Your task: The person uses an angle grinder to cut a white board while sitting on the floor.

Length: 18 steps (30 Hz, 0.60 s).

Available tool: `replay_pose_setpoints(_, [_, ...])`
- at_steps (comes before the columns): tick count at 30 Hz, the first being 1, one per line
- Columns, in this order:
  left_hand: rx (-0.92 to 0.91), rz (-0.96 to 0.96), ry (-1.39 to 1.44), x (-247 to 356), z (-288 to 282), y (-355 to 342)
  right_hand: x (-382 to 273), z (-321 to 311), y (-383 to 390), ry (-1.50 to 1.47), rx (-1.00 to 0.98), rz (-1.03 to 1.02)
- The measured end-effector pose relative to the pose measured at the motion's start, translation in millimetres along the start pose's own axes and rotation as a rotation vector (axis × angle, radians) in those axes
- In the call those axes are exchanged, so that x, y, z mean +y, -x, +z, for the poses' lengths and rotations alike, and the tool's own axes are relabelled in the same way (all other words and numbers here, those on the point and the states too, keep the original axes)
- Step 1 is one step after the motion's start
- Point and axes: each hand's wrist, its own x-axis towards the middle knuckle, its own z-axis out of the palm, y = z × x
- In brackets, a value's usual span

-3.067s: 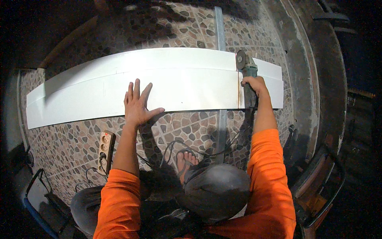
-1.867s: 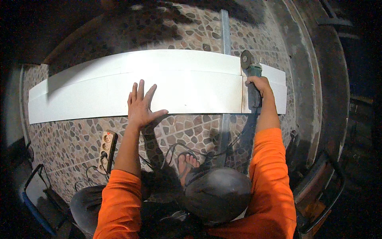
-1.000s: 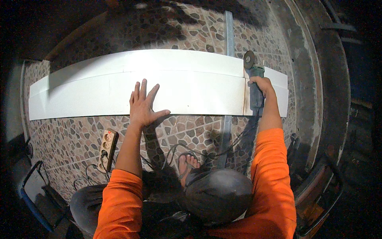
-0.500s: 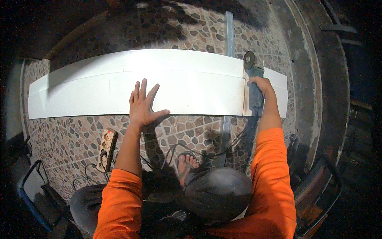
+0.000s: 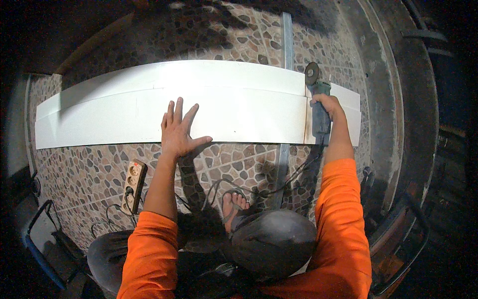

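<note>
A long white board [image 5: 244,117] lies crosswise before me, with a lengthwise step along it. My left hand [image 5: 180,132] rests flat on its near part, fingers spread and thumb out to the right. Toward the board's right end, my right hand [image 5: 328,104] is wrapped round an angle grinder [image 5: 321,122]. The grinder's disc [image 5: 312,74] points away from me, at the board's far edge. Close to the tool, a brownish cut line [image 5: 305,119] runs across the board. Whether the disc is spinning or touching the board, I cannot tell.
A grey metal bar [image 5: 287,42] passes beneath the board on the pebble-patterned floor [image 5: 239,164]. At the left, a power strip [image 5: 133,182] has a plug in it. Black cable [image 5: 279,188] trails past my bare foot [image 5: 234,205]. A concrete ledge [image 5: 383,99] stands at the right.
The grinder and my right hand have shifted very slightly away from me. My left hand stays on the board in nearly the same place.
</note>
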Motion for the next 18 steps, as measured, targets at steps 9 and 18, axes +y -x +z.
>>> replay_pose_setpoints(9, [0.011,0.008,0.003,-0.1,-0.3,1.1,1.5,-1.2,-4.9,-0.029,-0.019,0.010])
replay_pose_setpoints(18, [0.011,0.008,-0.009,0.6,-0.2,0.5,3.3,-0.3,-8.5,-0.003,0.007,-0.006])
